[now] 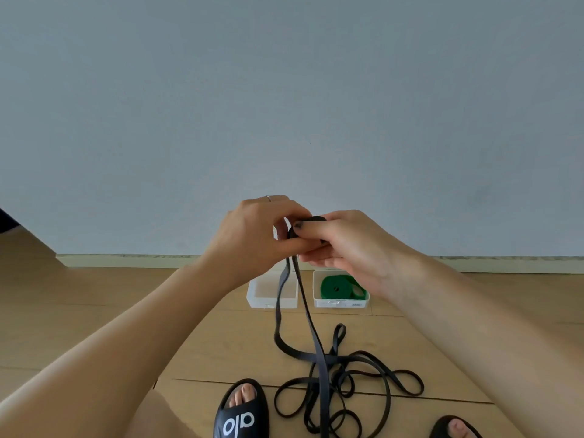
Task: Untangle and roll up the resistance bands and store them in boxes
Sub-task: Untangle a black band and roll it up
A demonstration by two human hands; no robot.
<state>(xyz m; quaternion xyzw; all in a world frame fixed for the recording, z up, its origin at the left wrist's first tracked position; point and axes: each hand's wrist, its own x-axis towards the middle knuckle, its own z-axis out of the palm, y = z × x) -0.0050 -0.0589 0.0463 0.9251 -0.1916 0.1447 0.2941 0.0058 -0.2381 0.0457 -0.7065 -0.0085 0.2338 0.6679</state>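
— What is lying nearest you?

— My slippers (241,412) are standing at the bottom edge, the right one cut off. Between them a tangle of black bands (344,393) is lying on the floor (94,311).

— And your hands?

— Both are raised over the tangle, touching each other. My left hand (252,235) is curling its fingers round a black band (311,327), and my right hand (344,245) is pinching a small black roll (311,220) of it under the thumb. Two strands are hanging down from the roll into the tangle.

— What are you not making out?

— My fingers are hiding most of the roll, so I cannot tell how thick it is.

— Farther off?

— Two white boxes are sitting side by side near the wall (284,90). The left box (262,295) is partly hidden behind the strands; the right box (341,302) is holding a rolled green band (335,287).
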